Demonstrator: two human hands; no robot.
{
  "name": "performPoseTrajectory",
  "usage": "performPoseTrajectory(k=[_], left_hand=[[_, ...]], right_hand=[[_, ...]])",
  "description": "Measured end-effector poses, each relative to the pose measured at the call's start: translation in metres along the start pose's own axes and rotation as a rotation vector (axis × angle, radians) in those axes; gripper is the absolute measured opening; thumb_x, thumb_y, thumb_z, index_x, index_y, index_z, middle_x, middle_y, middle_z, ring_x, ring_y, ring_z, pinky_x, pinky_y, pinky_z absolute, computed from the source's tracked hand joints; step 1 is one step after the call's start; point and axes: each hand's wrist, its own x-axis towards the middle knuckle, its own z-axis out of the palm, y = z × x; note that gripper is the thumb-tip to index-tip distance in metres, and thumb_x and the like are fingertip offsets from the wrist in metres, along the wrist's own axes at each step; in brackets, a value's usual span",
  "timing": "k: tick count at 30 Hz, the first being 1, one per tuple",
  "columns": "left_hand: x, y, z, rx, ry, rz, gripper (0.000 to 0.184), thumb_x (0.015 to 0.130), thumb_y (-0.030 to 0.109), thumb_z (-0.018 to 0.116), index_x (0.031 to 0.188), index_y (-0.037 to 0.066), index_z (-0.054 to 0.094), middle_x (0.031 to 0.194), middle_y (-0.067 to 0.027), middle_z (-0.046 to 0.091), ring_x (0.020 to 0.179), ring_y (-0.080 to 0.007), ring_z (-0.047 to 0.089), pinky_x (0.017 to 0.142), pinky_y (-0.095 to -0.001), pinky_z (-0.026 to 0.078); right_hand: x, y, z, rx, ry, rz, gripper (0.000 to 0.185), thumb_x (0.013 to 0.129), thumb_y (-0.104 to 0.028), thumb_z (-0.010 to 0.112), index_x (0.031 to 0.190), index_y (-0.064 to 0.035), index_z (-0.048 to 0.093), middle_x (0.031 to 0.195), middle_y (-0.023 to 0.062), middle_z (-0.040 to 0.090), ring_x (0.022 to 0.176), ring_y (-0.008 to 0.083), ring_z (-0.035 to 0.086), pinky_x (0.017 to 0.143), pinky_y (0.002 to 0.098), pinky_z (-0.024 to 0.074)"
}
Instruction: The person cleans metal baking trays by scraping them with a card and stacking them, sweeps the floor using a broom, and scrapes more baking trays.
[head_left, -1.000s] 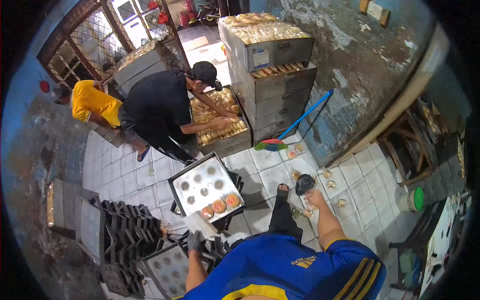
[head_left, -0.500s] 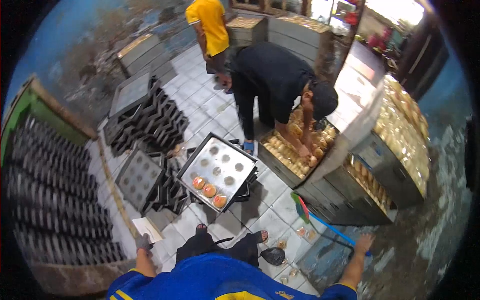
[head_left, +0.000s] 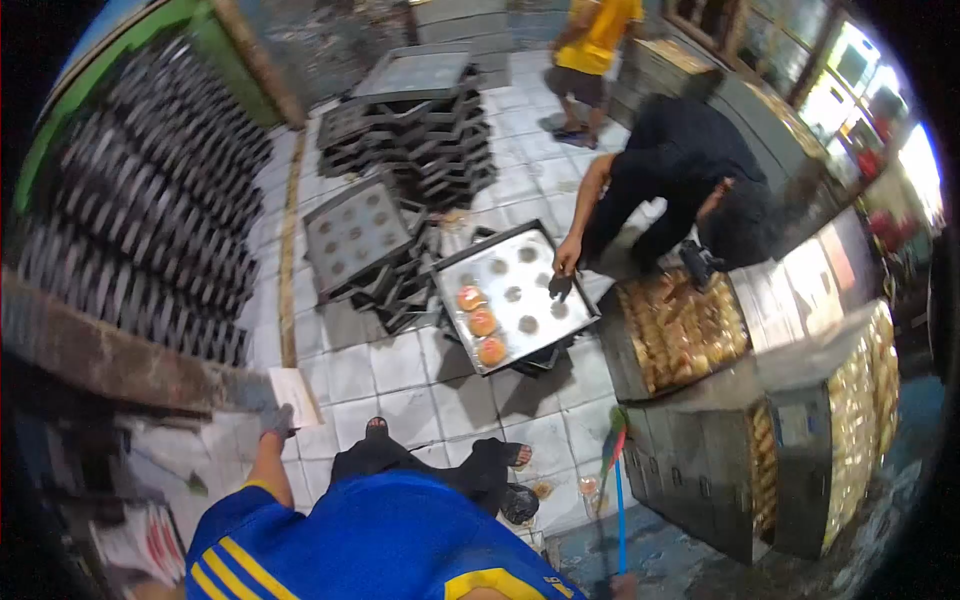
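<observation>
My left hand, in a grey glove, grips the edge of a flat white rectangular piece, held low at my left side. Whether it is card or board I cannot make out. At the bottom edge of the view, my right hand closes round the upper end of a broom's blue handle; the fingers are blurred and partly cut off. The broom's green and red head points away from me, beside the grey crates.
Ahead stands a tray with several wrapped buns. Stacked trays lie behind it, with more racked at left. A person in black bends there, one hand over the tray. Bun-filled crates stand right; a black bag lies near my foot.
My view has turned right. The person in black has moved a hand from the bun crate to the tray. My right hand and the broom handle have swung inward, nearer my body.
</observation>
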Motion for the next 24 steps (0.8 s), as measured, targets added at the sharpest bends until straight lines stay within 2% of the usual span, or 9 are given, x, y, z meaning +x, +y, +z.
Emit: performPoseTrajectory(k=[2, 4, 8, 12, 14, 16, 20, 23, 24], left_hand=[[0.021, -0.029, -0.022, -0.034, 0.027, -0.060, 0.036, 0.090, 0.032, 0.061, 0.105, -0.001, 0.064, 0.096, -0.0119, 0.064, 0.066, -0.0248, 0.066, 0.050, -0.0405, 0.054], [0.046, -0.060, -0.045, 0.190, -0.126, 0.142, 0.038, 0.090, 0.032, 0.060, 0.103, -0.003, 0.066, 0.102, -0.0159, 0.066, 0.064, -0.0270, 0.067, 0.051, -0.0417, 0.057], [0.143, -0.176, -0.073, 0.001, 0.024, 0.030, 0.038, 0.090, 0.030, 0.055, 0.115, 0.003, 0.063, 0.095, -0.0151, 0.066, 0.071, -0.0299, 0.064, 0.056, -0.0446, 0.056], [0.197, -0.253, -0.136, 0.186, -0.107, 0.150, 0.059, 0.090, 0.041, 0.055, 0.118, -0.010, 0.062, 0.118, -0.0269, 0.065, 0.099, -0.0359, 0.067, 0.075, -0.0404, 0.059], [0.221, -0.322, -0.142, 0.702, -0.037, 0.391, 0.050, 0.076, 0.017, 0.080, 0.121, 0.006, 0.060, 0.121, -0.0228, 0.060, 0.109, -0.0381, 0.062, 0.084, -0.0460, 0.056], [0.184, -0.274, -0.183, -0.292, -0.153, -0.373, 0.055, 0.070, 0.020, 0.084, 0.119, 0.011, 0.061, 0.125, -0.0257, 0.059, 0.114, -0.0411, 0.059, 0.093, -0.0449, 0.052], [0.210, -0.380, -0.185, 0.239, -0.047, 0.089, 0.053, 0.091, 0.042, 0.053, 0.110, -0.006, 0.066, 0.111, -0.0305, 0.066, 0.107, -0.0419, 0.063, 0.097, -0.0468, 0.050], [0.199, -0.395, -0.208, 0.564, -0.085, 0.286, 0.049, 0.092, 0.045, 0.052, 0.097, -0.002, 0.067, 0.105, -0.0287, 0.067, 0.108, -0.0412, 0.062, 0.094, -0.0473, 0.049], [0.197, -0.406, -0.206, 0.406, -0.014, 0.204, 0.047, 0.092, 0.043, 0.053, 0.095, -0.001, 0.067, 0.102, -0.0281, 0.067, 0.101, -0.0418, 0.064, 0.090, -0.0482, 0.049]], right_hand=[[-0.042, -0.049, 0.025, 0.069, -0.005, -0.168, 0.024, 0.096, -0.028, 0.059, 0.105, -0.0065, 0.068, 0.095, 0.0096, 0.069, 0.086, 0.0264, 0.068, 0.070, 0.0424, 0.0559], [-0.090, -0.105, 0.042, 0.116, -0.013, -0.320, 0.025, 0.096, -0.028, 0.060, 0.104, -0.0056, 0.068, 0.093, 0.0104, 0.069, 0.084, 0.0260, 0.068, 0.069, 0.0424, 0.0556], [-0.193, -0.221, 0.075, 0.128, -0.029, -0.557, 0.027, 0.095, -0.029, 0.060, 0.102, -0.0038, 0.067, 0.090, 0.0121, 0.069, 0.078, 0.0251, 0.067, 0.066, 0.0422, 0.0550], [-0.295, -0.319, 0.105, 0.065, -0.053, -0.761, 0.030, 0.094, -0.030, 0.061, 0.101, -0.0020, 0.066, 0.086, 0.0137, 0.068, 0.073, 0.0243, 0.066, 0.064, 0.0420, 0.0545], [-0.342, -0.353, 0.112, -0.013, -0.079, -0.867, 0.031, 0.093, -0.031, 0.061, 0.100, -0.0011, 0.066, 0.084, 0.0145, 0.068, 0.071, 0.0239, 0.066, 0.063, 0.0420, 0.0542], [-0.382, -0.388, 0.110, -0.103, -0.115, -1.011, 0.032, 0.093, -0.031, 0.061, 0.099, -0.0002, 0.065, 0.082, 0.0153, 0.068, 0.068, 0.0235, 0.066, 0.061, 0.0419, 0.0539], [-0.479, -0.509, 0.110, -0.287, -0.188, -1.136, 0.033, 0.092, -0.031, 0.061, 0.099, 0.0011, 0.064, 0.078, 0.0148, 0.067, 0.063, 0.0210, 0.064, 0.058, 0.0400, 0.0525], [-0.516, -0.625, 0.115, -0.311, -0.450, -1.046, 0.029, 0.093, -0.029, 0.061, 0.103, -0.0015, 0.062, 0.070, 0.0050, 0.060, 0.058, 0.0156, 0.058, 0.053, 0.0318, 0.0472], [-0.567, -0.660, 0.110, -0.478, -0.392, -1.283, 0.027, 0.095, -0.030, 0.061, 0.102, -0.0042, 0.063, 0.070, 0.0032, 0.057, 0.055, 0.0155, 0.055, 0.051, 0.0313, 0.0451]])
